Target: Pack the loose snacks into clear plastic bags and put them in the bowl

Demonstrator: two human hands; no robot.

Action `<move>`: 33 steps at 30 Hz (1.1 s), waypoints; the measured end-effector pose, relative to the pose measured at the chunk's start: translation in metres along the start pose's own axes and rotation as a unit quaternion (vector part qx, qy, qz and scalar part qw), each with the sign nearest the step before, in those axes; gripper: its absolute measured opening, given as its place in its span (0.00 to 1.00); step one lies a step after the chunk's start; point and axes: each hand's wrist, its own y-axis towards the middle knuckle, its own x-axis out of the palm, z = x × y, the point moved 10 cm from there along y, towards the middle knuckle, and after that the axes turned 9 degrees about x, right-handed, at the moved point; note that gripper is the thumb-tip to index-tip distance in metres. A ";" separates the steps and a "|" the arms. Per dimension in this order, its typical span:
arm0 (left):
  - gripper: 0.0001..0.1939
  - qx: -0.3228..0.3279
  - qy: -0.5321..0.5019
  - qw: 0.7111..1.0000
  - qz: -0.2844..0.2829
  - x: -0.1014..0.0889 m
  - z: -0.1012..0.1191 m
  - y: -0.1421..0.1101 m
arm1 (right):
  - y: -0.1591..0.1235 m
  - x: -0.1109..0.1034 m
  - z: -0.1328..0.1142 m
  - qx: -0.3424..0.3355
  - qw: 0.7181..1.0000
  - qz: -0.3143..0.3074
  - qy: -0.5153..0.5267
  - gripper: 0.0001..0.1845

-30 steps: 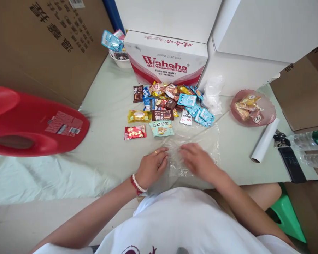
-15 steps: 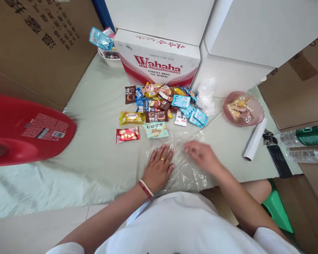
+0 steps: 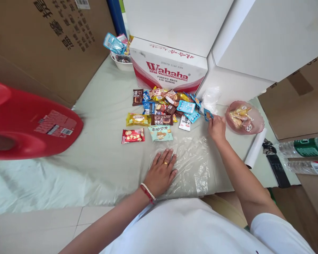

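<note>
My left hand lies flat, fingers slightly spread, on a thin clear plastic bag spread over the cloth. Pinched between the fingers of my right hand is a blue snack packet, mostly lifted off the cloth; whether a second is behind it I cannot tell. To its left lies a heap of wrapped snacks, with a light-blue packet on top and a white packet in front. A green packet, a red packet and a yellow packet lie nearer me.
Behind the snacks stands a Wahaha carton, with a crumpled white plastic bag beside it. A pink bowl holding snacks, a white roll and a black phone-like object are at right. A red jug stands left.
My right hand has gone from the clear bag up and right to the heap's edge, taking hold of a blue packet there. My left hand stays flat on the bag. The view has shifted slightly.
</note>
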 end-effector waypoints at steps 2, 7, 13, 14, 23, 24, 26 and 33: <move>0.28 0.001 -0.001 1.000 0.000 0.000 0.000 0.000 | 0.003 -0.001 -0.011 -0.007 1.000 0.010 0.012 0.23; 0.28 0.005 -0.001 1.000 0.001 0.000 0.001 0.001 | 0.015 0.042 -0.055 -0.040 0.996 -0.077 -0.008 0.27; 0.27 0.007 -0.004 1.000 0.000 0.000 0.001 0.000 | 0.038 0.068 -0.060 -0.040 0.989 -0.141 -0.022 0.41; 0.27 0.006 -0.004 1.000 0.000 0.000 0.001 0.000 | 0.041 0.066 -0.058 -0.047 0.987 -0.153 -0.021 0.38; 0.27 0.004 -0.012 1.000 -0.006 0.000 0.000 0.000 | 0.030 0.001 -0.021 -0.068 0.976 -0.207 0.004 0.24; 0.27 0.004 -0.013 1.000 -0.006 0.000 0.000 0.000 | 0.024 0.002 -0.020 -0.074 0.970 -0.229 0.021 0.23; 0.27 0.002 -0.011 1.000 -0.006 0.000 0.000 0.000 | 0.014 0.008 -0.017 -0.084 0.960 -0.267 0.031 0.20; 0.27 0.006 -0.003 1.000 -0.002 0.001 0.000 0.001 | 0.002 0.024 -0.021 -0.117 0.960 -0.244 0.071 0.18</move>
